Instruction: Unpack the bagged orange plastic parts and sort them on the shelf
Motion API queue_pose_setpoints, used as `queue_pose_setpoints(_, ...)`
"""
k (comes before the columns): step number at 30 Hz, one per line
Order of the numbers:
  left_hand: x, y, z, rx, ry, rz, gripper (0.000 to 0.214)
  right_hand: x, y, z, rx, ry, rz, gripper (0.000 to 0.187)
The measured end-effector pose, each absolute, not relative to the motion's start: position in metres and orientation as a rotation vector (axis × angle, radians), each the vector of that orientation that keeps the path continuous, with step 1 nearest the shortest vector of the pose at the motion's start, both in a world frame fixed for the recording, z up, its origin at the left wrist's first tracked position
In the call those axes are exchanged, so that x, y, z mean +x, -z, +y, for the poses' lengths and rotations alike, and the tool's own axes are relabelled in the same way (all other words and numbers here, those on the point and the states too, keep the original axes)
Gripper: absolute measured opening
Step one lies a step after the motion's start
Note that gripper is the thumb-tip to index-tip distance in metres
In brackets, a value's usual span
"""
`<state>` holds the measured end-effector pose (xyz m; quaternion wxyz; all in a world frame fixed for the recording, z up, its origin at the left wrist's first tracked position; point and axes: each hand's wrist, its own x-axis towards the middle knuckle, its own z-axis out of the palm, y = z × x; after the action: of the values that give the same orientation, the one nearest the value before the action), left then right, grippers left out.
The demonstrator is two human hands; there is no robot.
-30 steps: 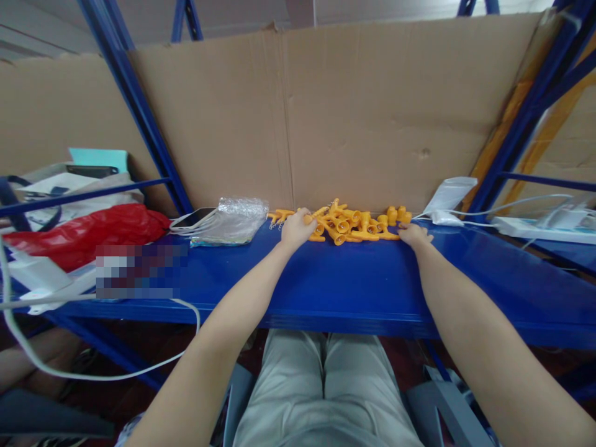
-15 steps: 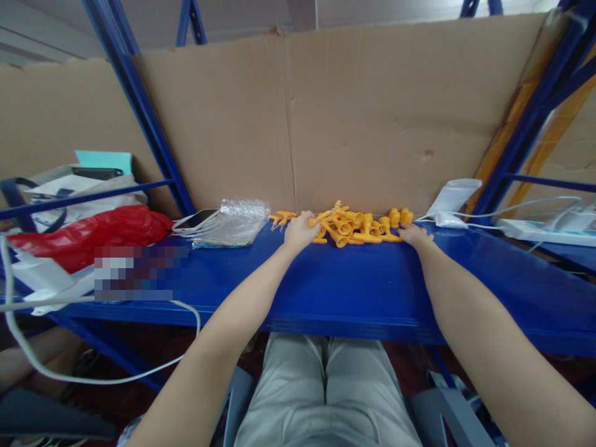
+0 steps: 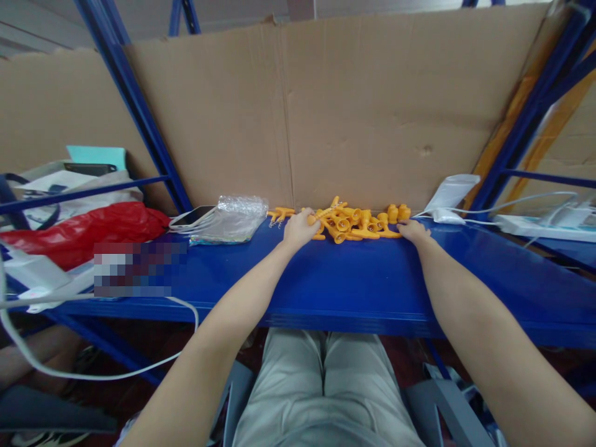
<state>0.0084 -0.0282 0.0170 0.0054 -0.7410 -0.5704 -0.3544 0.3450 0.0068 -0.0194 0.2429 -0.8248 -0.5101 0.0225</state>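
A heap of yellow-orange plastic pieces (image 3: pixel 342 223) lies at the back of the blue shelf, by the cardboard. Several have hollow cup-like ends and branching arms, and small metal chains show among them. My left hand (image 3: pixel 299 230) is at the heap's left end, its fingers curled around one yellow piece. Touching the tip of a piece at the right end is my right hand (image 3: pixel 414 231), palm down with fingers slightly apart. Two rounded yellow pieces (image 3: pixel 398 213) stand upright just behind it. More branched yellow pieces (image 3: pixel 280 214) lie left of my left hand.
A clear plastic packet (image 3: pixel 230 220) and a phone (image 3: pixel 198 215) with a white cable lie to the left, near a red bag (image 3: pixel 93 233). White pouches (image 3: pixel 451 198) and a power strip (image 3: pixel 544 226) are on the right. Cardboard (image 3: pixel 372 112) walls the back between blue posts.
The view has tilted slightly, so everything sits a little higher in the picture. Both hands stay at the two ends of the heap, with little visible movement.
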Motion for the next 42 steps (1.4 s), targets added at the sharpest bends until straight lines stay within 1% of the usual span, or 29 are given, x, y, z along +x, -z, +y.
queue_pose_setpoints(3,0.009,-0.017,-0.029,-2.320,1.119,-1.793,0.024,0.339,0.013,-0.001,-2.311,-0.166,-1.357,0.044)
queue_pose_setpoints(14,0.009,-0.016,-0.028,-2.329,1.102,-1.782,0.021,0.335,0.008,-0.006,-2.297,-0.172,-1.335,0.048)
queue_pose_setpoints(20,0.009,-0.015,-0.028,-2.332,1.107,-1.753,0.023,0.334,0.005,-0.011,-2.301,-0.130,-1.331,0.047)
queue_pose_setpoints(23,0.009,-0.016,-0.029,-2.346,1.107,-1.754,0.023,0.328,-0.005,-0.015,-2.268,-0.010,-1.299,0.044)
queue_pose_setpoints(26,0.009,-0.016,-0.029,-2.383,1.093,-1.726,0.023,0.314,-0.020,-0.018,-2.136,0.157,-1.314,0.043)
queue_pose_setpoints(30,0.007,-0.014,-0.025,-2.452,1.098,-1.597,0.026,0.286,-0.042,-0.018,-1.892,0.235,-1.410,0.041)
queue_pose_setpoints(32,0.007,-0.013,-0.023,-2.495,1.101,-1.529,0.028,0.270,-0.049,-0.017,-1.764,0.221,-1.527,0.040)
queue_pose_setpoints(36,0.007,-0.012,-0.022,-2.531,1.102,-1.436,0.029,0.239,-0.055,-0.021,-1.473,0.131,-1.881,0.029)
queue_pose_setpoints(42,0.003,-0.013,-0.024,-2.533,1.091,-1.364,0.033,0.206,-0.054,-0.038,-1.283,0.025,-2.109,0.040)
